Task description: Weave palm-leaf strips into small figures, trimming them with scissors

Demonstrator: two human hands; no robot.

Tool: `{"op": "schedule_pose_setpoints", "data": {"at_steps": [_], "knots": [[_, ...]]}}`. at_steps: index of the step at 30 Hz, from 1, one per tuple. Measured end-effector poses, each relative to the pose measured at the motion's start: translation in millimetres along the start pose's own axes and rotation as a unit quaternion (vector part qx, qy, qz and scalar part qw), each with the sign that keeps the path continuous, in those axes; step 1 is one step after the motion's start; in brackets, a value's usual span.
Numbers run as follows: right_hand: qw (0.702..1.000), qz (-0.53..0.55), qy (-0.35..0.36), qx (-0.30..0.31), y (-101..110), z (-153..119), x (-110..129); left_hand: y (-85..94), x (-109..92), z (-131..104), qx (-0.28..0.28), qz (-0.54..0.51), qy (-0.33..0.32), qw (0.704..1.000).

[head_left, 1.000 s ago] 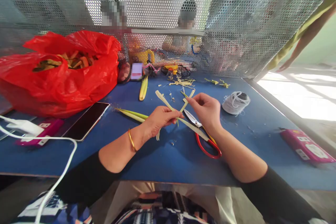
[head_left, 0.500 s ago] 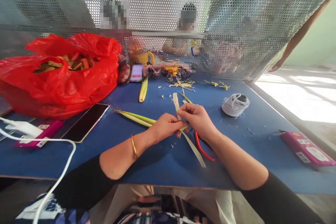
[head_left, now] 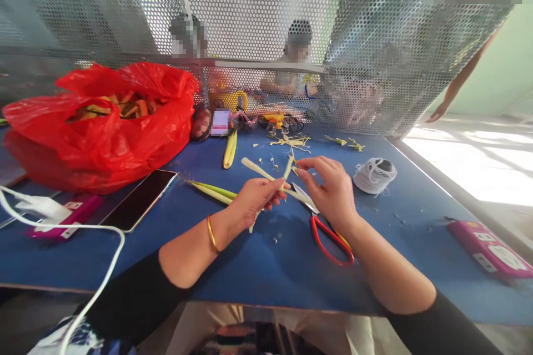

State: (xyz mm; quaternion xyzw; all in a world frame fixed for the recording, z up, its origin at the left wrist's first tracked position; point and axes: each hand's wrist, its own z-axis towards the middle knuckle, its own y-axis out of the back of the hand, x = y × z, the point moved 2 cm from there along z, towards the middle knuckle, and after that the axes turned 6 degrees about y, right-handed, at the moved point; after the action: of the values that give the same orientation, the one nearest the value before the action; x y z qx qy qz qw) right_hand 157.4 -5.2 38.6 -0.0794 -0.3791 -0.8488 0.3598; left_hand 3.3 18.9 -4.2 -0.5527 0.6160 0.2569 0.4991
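My left hand (head_left: 260, 199) is closed, pinching pale corn husk strips (head_left: 260, 169) that cross at its fingertips. One strip slants from upper left to lower right; another short end points up. My right hand (head_left: 328, 186) is just right of them, thumb and forefinger slightly apart near the upright end; its other fingers are partly hidden. Beneath my right hand lie red-handled scissors (head_left: 333, 249), blades pointing up and left. A longer green husk piece (head_left: 212, 191) lies left of my left hand, its right end hidden behind that hand.
A red plastic bag (head_left: 162, 138) stands at left, beside a phone (head_left: 139, 199) and a white cable (head_left: 112, 260). Farther back are a husk piece (head_left: 230, 150) and shredded strips (head_left: 289, 141). A white thread spool (head_left: 375, 176) and a magenta pack (head_left: 491, 247) sit right. Perforated metal panels (head_left: 262, 11) rise behind.
My right hand has moved right and off the strips, uncovering the scissors. The strips in my left hand have turned, and the long one now slants across. The camera view has shifted slightly.
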Motion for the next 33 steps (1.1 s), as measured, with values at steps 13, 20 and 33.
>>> {"op": "schedule_pose_setpoints", "data": {"at_steps": [13,20,33], "knots": [[0.962,0.141,-0.189,0.135,-49.2,-28.3,5.3,-2.5,-6.7,0.6,0.043,-0.142,-0.061,0.987],[0.954,0.195,-0.204,0.102,-51.0,-29.9,4.6,-1.9,-5.1,1.2,0.045,-0.137,-0.063,0.988],[0.949,0.234,-0.158,0.139,-45.8,-23.8,8.2,3.2,-5.5,6.2,0.014,-0.120,-0.095,0.988]]}}
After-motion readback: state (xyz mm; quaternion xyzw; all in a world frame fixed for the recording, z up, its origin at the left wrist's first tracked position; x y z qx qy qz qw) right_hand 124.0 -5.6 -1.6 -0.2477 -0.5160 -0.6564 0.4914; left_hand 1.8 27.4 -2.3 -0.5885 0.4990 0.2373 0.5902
